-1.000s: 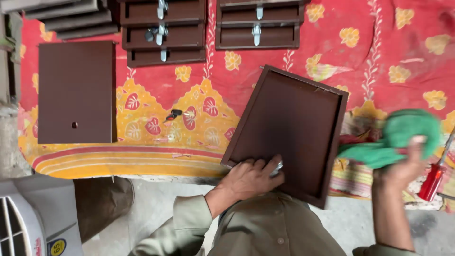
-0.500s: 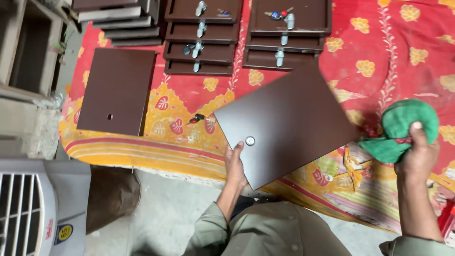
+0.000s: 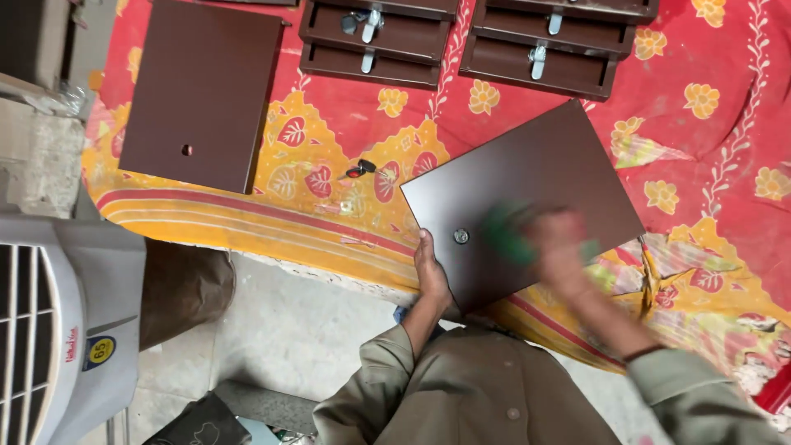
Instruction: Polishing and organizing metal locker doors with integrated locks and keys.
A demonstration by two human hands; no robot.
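Brown panel [image 3: 527, 189] on floral red cloth [image 3: 709, 124]: left hand [image 3: 430, 268] grips its edge, right hand [image 3: 556, 239] presses green rag [image 3: 504, 235].

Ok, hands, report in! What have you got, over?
Left hand grips brown panel at its near edge. Right hand, blurred, presses green cloth on panel. Small key lies apart, nothing blocking.

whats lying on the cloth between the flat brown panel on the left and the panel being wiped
In the head view, a small key with a dark head lies on the patterned cloth between the flat panel and the held panel.
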